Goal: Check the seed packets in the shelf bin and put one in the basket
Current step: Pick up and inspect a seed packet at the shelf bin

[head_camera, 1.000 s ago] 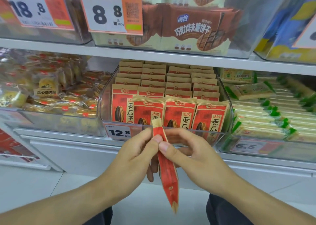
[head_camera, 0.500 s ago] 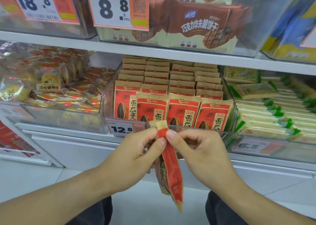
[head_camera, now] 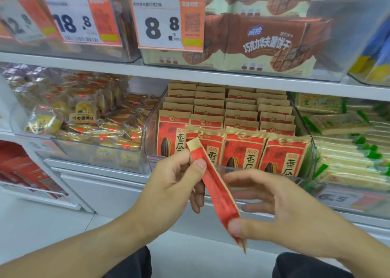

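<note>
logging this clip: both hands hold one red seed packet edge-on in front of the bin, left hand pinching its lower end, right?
Not quite. In the head view the left hand pinches the seed packet near its upper end; the right hand has the lower end. The rest holds, in front of the bin.

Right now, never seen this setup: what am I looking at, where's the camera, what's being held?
There is no robot here. A person wears one wide-angle camera on the head, looking forward and down at their own two bare hands, so there is only this single view.

They face a shop shelf. A clear shelf bin holds rows of red and tan seed packets. The bins beside it hold other wrapped snacks, and price tags hang above.

One seed packet, seen edge-on and tilted, is out of the bin. The left hand pinches it near its top. The right hand has its thumb on the lower end, fingers spread loosely.

No basket is in view.
</note>
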`<state>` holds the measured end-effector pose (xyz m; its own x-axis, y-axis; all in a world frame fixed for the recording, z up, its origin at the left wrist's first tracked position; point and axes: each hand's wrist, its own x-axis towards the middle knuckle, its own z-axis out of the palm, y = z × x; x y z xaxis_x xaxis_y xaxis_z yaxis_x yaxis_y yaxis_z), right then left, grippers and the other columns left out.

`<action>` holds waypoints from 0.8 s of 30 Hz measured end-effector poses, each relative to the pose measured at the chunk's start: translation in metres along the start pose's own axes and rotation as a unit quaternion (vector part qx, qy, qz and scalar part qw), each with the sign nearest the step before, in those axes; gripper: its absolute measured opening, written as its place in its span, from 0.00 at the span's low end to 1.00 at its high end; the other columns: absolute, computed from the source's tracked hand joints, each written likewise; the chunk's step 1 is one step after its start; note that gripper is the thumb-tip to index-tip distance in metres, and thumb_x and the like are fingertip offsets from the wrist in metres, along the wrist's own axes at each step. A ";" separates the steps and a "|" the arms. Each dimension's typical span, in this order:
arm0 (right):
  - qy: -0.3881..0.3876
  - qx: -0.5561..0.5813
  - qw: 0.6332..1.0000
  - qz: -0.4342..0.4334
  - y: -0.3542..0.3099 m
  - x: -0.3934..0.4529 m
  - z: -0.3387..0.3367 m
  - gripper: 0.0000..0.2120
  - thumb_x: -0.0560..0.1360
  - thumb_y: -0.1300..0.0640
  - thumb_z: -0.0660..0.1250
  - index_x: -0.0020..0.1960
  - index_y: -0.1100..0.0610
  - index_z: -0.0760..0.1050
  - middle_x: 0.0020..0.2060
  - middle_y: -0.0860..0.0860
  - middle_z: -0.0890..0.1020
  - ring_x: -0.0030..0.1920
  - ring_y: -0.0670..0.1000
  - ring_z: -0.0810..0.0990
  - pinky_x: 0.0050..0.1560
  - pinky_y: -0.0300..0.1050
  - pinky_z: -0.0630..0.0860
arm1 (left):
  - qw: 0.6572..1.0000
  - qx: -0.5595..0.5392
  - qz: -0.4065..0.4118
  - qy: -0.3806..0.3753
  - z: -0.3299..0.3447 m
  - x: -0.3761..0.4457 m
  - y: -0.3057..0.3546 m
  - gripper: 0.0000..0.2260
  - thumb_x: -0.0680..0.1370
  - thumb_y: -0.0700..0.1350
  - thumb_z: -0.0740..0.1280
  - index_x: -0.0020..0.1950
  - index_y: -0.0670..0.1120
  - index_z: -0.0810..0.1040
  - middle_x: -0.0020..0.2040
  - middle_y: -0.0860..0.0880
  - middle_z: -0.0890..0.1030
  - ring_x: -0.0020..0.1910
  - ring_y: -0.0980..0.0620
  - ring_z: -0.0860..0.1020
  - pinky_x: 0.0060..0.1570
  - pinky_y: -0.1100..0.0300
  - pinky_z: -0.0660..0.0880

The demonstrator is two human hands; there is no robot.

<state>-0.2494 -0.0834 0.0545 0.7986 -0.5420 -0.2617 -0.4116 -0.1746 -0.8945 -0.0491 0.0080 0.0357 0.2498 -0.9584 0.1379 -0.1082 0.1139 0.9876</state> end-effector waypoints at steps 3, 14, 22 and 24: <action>-0.049 0.026 0.998 0.029 -0.004 0.001 -0.002 0.33 0.62 0.46 0.84 0.64 0.38 0.76 0.59 0.37 0.82 0.57 0.45 0.84 0.58 0.48 0.82 | 0.998 -0.037 0.006 0.051 -0.003 0.002 0.007 0.14 0.80 0.50 0.63 0.45 0.41 0.78 0.33 0.39 0.82 0.27 0.45 0.79 0.28 0.53 0.79; 0.110 0.214 0.971 -0.001 -0.014 0.000 0.007 0.19 0.66 0.56 0.77 0.54 0.63 0.82 0.48 0.57 0.88 0.50 0.60 0.87 0.52 0.51 0.85 | 0.992 0.074 -0.021 -0.098 -0.002 -0.011 -0.002 0.14 0.70 0.58 0.75 0.41 0.51 0.76 0.39 0.52 0.81 0.42 0.47 0.82 0.44 0.40 0.81; 0.075 0.252 0.965 -0.023 -0.008 0.000 0.010 0.10 0.65 0.57 0.77 0.42 0.64 0.84 0.56 0.52 0.87 0.60 0.51 0.84 0.60 0.49 0.81 | 0.995 0.068 -0.028 -0.073 0.004 -0.010 -0.001 0.15 0.69 0.58 0.75 0.41 0.47 0.78 0.40 0.52 0.83 0.41 0.52 0.82 0.47 0.40 0.81; 0.077 0.242 0.967 -0.020 -0.006 0.001 0.009 0.13 0.65 0.57 0.77 0.45 0.65 0.85 0.58 0.52 0.86 0.62 0.51 0.83 0.64 0.52 0.78 | 0.995 0.063 -0.035 -0.072 0.004 -0.010 -0.002 0.17 0.69 0.57 0.75 0.44 0.44 0.80 0.41 0.51 0.83 0.41 0.52 0.82 0.48 0.41 0.81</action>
<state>-0.2422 -0.0756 0.0565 0.7202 -0.6645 -0.1991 -0.0984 0.1863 -0.9776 -0.0557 0.0164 0.0318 0.1208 -0.9915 0.0484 -0.2175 0.0211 0.9758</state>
